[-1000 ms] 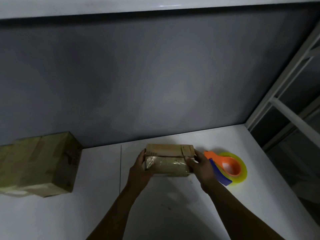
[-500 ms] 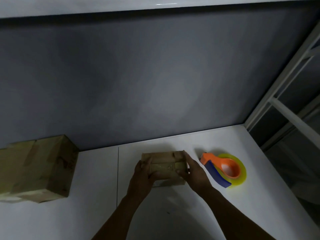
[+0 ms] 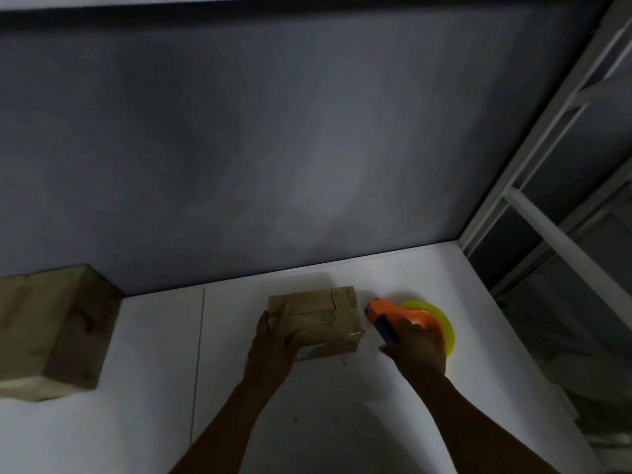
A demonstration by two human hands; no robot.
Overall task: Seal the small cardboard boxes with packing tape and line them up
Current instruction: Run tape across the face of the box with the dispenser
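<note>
Nearest on the white table (image 3: 136, 422), the left hand (image 3: 273, 340) grips the small cardboard box (image 3: 321, 319) by its left end. At the box's 3 o'clock, the right hand (image 3: 415, 347) curls over the tape dispenser (image 3: 407, 314). Farther off at 9 o'clock sit larger cardboard boxes (image 3: 54, 330).

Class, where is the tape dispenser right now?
Head view: the tape dispenser lies on the white table, right of the small box, under the right hand.
</note>
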